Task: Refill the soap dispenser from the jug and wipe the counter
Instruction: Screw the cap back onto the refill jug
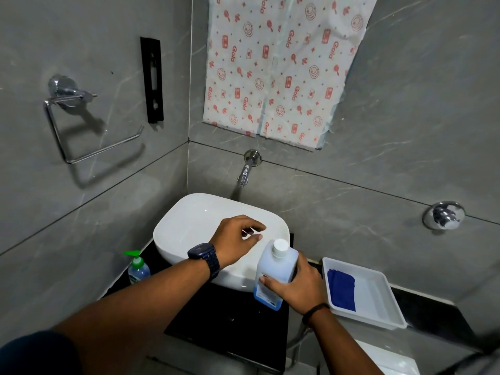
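Note:
A translucent jug with a white screw cap and a little blue liquid at its bottom stands on the black counter, just right of the white basin. My right hand grips the jug's body from the right. My left hand hovers over the basin, a short way left of the cap, fingers apart and holding nothing. The soap dispenser, clear with a green pump, stands on the counter left of the basin. A folded blue cloth lies in a white tray at the right.
A wall tap juts out above the basin. A chrome towel ring hangs on the left wall, and a chrome knob is on the right wall. A patterned sheet covers the wall above.

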